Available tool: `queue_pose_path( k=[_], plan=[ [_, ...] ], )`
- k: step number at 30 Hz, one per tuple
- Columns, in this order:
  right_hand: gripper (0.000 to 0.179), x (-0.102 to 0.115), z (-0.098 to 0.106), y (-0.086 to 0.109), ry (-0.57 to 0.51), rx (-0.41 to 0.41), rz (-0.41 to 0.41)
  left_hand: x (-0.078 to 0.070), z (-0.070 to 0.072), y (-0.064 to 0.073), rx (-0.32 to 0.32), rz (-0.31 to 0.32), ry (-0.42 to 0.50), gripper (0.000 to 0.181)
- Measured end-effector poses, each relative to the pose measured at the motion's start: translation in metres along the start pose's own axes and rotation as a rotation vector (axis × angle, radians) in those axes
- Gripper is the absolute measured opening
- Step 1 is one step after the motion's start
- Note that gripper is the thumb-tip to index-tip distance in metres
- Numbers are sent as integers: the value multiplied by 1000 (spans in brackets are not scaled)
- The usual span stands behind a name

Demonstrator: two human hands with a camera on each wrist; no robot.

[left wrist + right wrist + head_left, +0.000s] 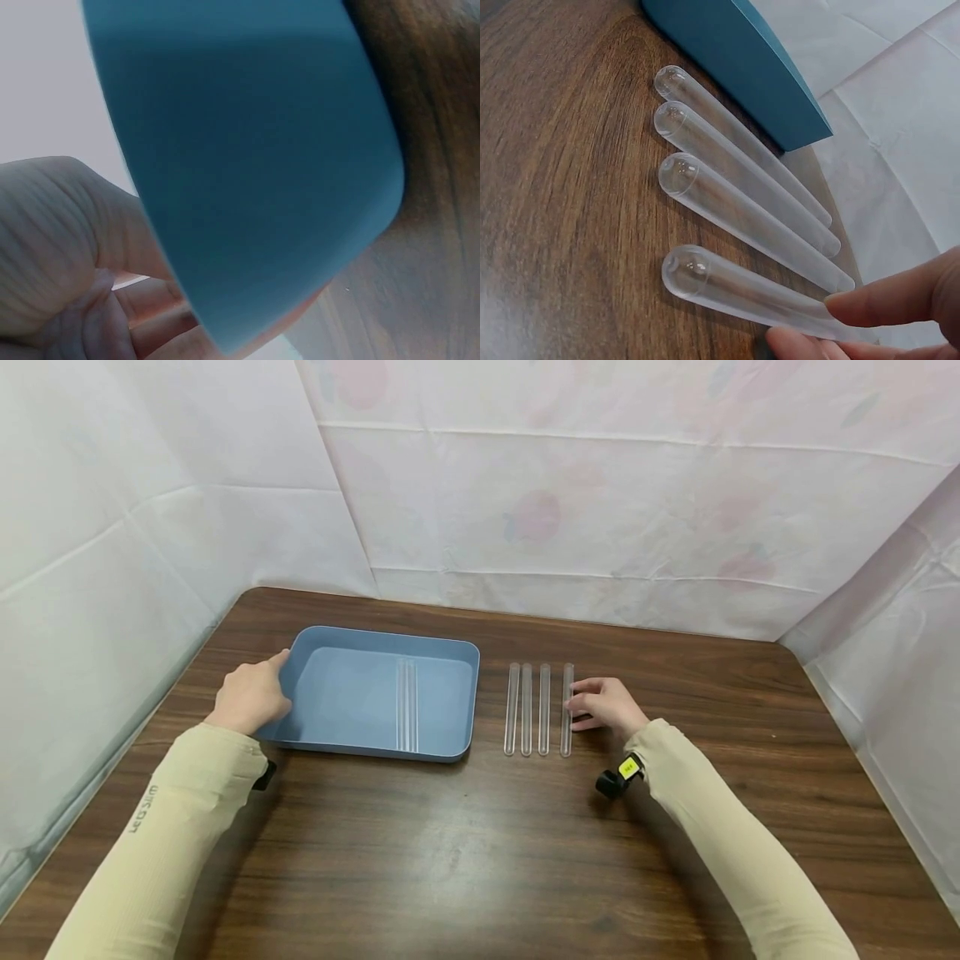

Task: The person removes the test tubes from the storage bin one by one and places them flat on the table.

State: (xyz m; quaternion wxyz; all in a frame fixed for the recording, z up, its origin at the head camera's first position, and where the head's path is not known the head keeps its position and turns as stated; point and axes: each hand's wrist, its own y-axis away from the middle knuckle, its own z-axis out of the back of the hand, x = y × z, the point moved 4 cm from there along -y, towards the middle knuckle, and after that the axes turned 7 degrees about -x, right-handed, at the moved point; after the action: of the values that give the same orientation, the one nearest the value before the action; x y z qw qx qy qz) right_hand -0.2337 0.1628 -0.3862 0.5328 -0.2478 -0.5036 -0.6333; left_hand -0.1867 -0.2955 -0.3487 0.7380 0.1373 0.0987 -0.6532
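Note:
A shallow blue tray (345, 693) lies on the table, and my left hand (251, 693) grips its left end. In the left wrist view the thumb and fingers sit on either side of the tray wall (247, 150). Two clear test tubes (407, 706) lie side by side inside the tray. To its right, several more clear test tubes (527, 710) lie in a row. My right hand (609, 703) pinches the rightmost test tube (735, 292), thumb on one side and fingers on the other, toward its far end.
The brown wooden table (450, 860) carries everything. White patterned cloth (562, 510) hangs behind it and along both sides. A black wrist device with a yellow screen (628, 767) is strapped at my right wrist.

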Motion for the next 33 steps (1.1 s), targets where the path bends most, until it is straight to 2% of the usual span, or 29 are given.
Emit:
queue_pose_path(
  k=[10,18,33],
  plan=[
    [52,4,0,2,27,-11,23,-3,1,2,4,5,1,78],
    [56,1,-2,-1,66,-10,-18,-3,2,2,2,4,-4,77],
    [58,4,0,-1,124,-8,-20,-1,1,2,9,-5,2,77]
  ],
)
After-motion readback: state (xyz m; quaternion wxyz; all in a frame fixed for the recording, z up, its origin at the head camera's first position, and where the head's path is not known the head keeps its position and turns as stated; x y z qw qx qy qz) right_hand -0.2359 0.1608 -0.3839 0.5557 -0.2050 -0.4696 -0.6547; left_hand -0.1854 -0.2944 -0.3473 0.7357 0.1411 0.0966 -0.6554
